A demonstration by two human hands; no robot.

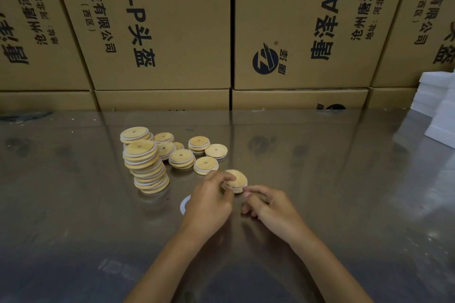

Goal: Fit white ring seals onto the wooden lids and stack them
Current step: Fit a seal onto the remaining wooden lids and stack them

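1. Both hands up front — left hand and right hand pinch a wooden lid just right of the leaning stack.
2. Risk — a nudge could topple that stack.
3. White ring seal peeks from beneath the left hand.

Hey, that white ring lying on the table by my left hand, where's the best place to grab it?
Pinch the white ring at its exposed left rim, coming from the left. It lies flat on the table, and the left hand hides its right side, so probably lift that edge first.

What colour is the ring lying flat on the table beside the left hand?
White; the ring shows only in the head view, partly hidden by the left hand.
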